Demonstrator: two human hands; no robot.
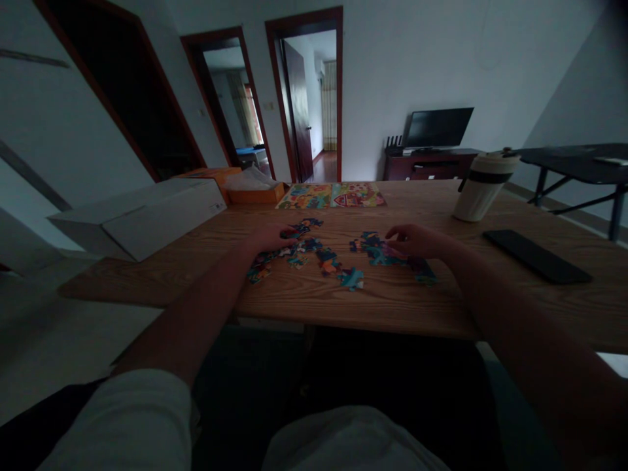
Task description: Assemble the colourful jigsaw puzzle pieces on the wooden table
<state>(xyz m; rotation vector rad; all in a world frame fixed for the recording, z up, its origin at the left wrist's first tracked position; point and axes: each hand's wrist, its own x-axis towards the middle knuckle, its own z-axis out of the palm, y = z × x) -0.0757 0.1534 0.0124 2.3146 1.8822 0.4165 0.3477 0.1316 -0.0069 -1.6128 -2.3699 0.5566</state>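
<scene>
My left hand [269, 238] is over the left part of a spread of loose jigsaw puzzle pieces [310, 244]. Its fingers are bent and a little apart, with dark pieces showing between them; the fingertips are partly lost in the dim light. On the right, my right hand [416, 241] rests its curved, parted fingers at the upper edge of a joined puzzle section [377, 252], teal, purple and dark blue. Between the hands lie an orange piece group [328, 263] and a teal piece group [351, 279]. I see nothing lifted in either hand.
Behind the pieces lie two colourful picture sheets [333, 195] side by side. A long white box [164, 216] and an orange box [255, 195] holding clear plastic stand left on the wooden table [294, 307]. A cream tumbler [483, 190] and a flat black object [537, 255] are at right.
</scene>
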